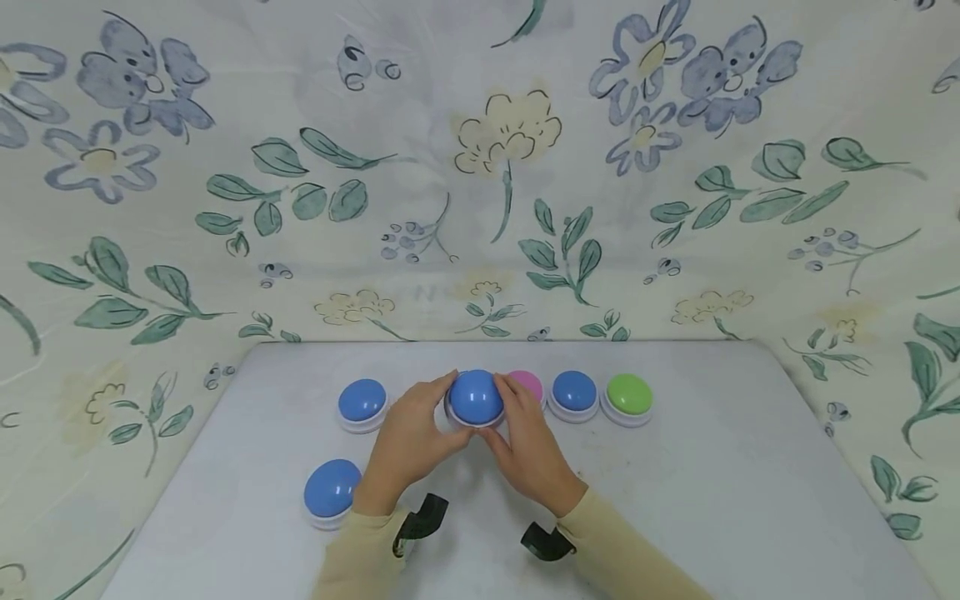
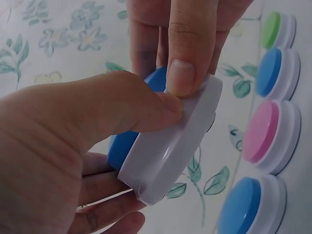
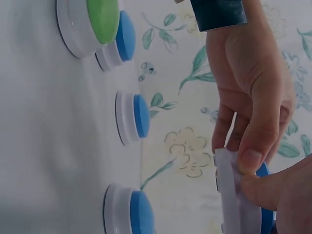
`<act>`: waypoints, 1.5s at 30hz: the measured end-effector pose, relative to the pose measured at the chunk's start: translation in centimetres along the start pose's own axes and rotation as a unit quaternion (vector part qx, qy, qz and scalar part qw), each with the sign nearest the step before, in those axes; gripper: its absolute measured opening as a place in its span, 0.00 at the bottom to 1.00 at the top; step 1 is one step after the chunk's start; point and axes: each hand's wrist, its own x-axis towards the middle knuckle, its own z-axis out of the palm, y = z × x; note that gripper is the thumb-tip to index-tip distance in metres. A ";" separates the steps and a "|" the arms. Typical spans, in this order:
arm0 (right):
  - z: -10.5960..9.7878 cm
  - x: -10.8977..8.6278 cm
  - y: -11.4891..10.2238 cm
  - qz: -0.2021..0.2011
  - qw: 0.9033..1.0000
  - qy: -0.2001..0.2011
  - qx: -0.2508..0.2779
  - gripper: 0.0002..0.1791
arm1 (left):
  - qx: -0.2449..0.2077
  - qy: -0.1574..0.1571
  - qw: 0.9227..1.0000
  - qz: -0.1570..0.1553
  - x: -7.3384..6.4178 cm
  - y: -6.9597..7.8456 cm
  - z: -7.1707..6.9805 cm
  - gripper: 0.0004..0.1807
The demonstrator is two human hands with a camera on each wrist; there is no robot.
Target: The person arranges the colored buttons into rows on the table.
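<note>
- Left grip (image 1: 411, 432) and right grip (image 1: 531, 446) are both holding the held blue button (image 1: 476, 397), closed on it from either side; thumbs are pressing its white base, fingers are curling round the far side.
- Floral cloth (image 1: 420, 192) is filling the background, showing blue and yellow flowers and green leaves.
- White tabletop (image 1: 712, 475) is spreading under the hands.
- Cream sleeves (image 1: 633, 550) are covering both forearms.
- Held blue button is hanging above the tabletop, centre of head view, dome facing up.
- Near-left blue button (image 1: 332, 489) is sitting beside the left wrist, edge partly hidden.
- Far-left blue button (image 1: 362, 400) is standing beyond it, near the left hand.
- Green button (image 1: 629, 394) is ending the row at right; right-hand blue button (image 1: 574, 391) is sitting just beside it.
- Pink button (image 1: 527, 386) is coming next, partly hidden by right fingers.
- Another blue button (image 2: 241, 207) is standing just past pink in left wrist view.
- Second green item (image 3: 100, 22) is showing near the camera in right wrist view; cannot match it to head view.
- Dark wrist pieces (image 1: 547, 542) are jutting from the cuffs.
</note>
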 end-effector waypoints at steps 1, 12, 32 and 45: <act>-0.1 -0.2 0.1 -0.002 1.000 0.005 -0.001 0.39 | -0.001 0.003 1.000 0.006 -0.1 0.1 0.2 0.42; -1.3 -2.4 1.1 -0.003 0.999 0.050 0.003 0.39 | -0.013 0.017 0.998 0.052 -0.3 1.5 1.8 0.42; -3.3 -4.7 2.0 0.022 0.998 0.061 -0.005 0.39 | -0.026 0.025 0.995 0.090 -0.5 3.3 4.1 0.40; -4.5 -6.8 3.2 0.039 0.997 0.070 -0.024 0.41 | -0.034 0.017 0.993 0.112 -0.7 5.0 6.4 0.39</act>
